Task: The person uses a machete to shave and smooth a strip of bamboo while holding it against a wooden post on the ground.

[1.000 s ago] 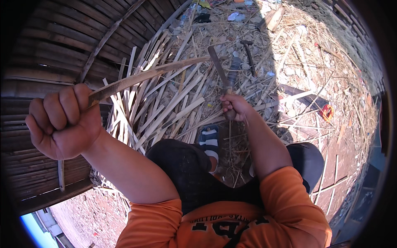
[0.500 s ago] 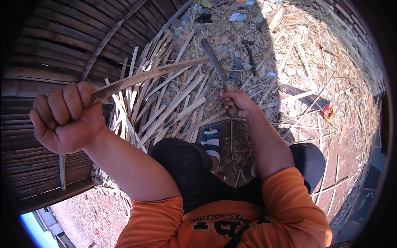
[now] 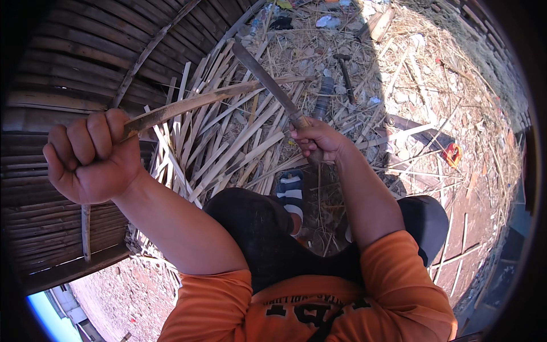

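My left hand [image 3: 96, 157] is raised at the left, its fingers wrapped round the near end of a long bamboo strip [image 3: 196, 104]. The strip slants away to the right, over a pile of split slats. In my right hand [image 3: 318, 141] is the wooden handle of a machete [image 3: 266, 80], its dark blade pointing up and to the left. The blade crosses the strip near its far part; whether it touches cannot be made out. Part of the handle is hidden by my fingers.
Many pale split slats [image 3: 228, 149] lie heaped left of my feet. A hammer [image 3: 345, 77] and a plastic bottle [image 3: 323, 97] rest on the littered ground ahead. An orange object [image 3: 452, 155] lies at the right. A bamboo wall [image 3: 74, 85] rises close on the left.
The machete blade has swung left across the bamboo strip, and my right hand has shifted slightly left. My left hand has risen a little, still gripping the strip.
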A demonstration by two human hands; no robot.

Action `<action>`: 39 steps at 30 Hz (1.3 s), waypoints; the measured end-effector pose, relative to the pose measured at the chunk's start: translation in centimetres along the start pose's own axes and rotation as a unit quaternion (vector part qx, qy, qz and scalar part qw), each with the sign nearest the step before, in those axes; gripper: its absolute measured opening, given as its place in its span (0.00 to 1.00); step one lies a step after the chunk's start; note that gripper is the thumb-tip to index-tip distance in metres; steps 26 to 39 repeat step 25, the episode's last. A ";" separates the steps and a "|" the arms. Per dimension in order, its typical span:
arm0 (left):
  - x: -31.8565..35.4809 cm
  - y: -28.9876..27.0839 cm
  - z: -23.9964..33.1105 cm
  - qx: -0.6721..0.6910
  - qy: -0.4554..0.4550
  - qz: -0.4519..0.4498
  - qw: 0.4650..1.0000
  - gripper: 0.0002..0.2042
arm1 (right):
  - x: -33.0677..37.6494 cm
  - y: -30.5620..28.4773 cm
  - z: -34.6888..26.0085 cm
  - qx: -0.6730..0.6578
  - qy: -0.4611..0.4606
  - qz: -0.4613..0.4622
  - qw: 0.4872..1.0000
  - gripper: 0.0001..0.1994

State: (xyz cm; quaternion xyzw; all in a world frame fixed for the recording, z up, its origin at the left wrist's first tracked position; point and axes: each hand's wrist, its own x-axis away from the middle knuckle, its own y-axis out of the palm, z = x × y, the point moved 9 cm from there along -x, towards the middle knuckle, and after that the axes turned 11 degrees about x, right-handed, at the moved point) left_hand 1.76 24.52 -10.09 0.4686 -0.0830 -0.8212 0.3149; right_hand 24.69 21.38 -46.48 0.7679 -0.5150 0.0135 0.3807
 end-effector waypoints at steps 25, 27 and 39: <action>-0.2 1.3 -1.0 -0.028 -0.004 0.014 1.000 0.19 | 0.1 2.2 -0.7 0.072 -0.022 0.044 0.996 0.12; -0.2 1.3 -1.0 -0.028 -0.004 0.014 1.000 0.19 | 0.1 2.2 -0.7 0.072 -0.022 0.044 0.996 0.12; -0.2 1.3 -1.0 -0.028 -0.004 0.014 1.000 0.19 | 0.1 2.2 -0.7 0.072 -0.022 0.044 0.996 0.12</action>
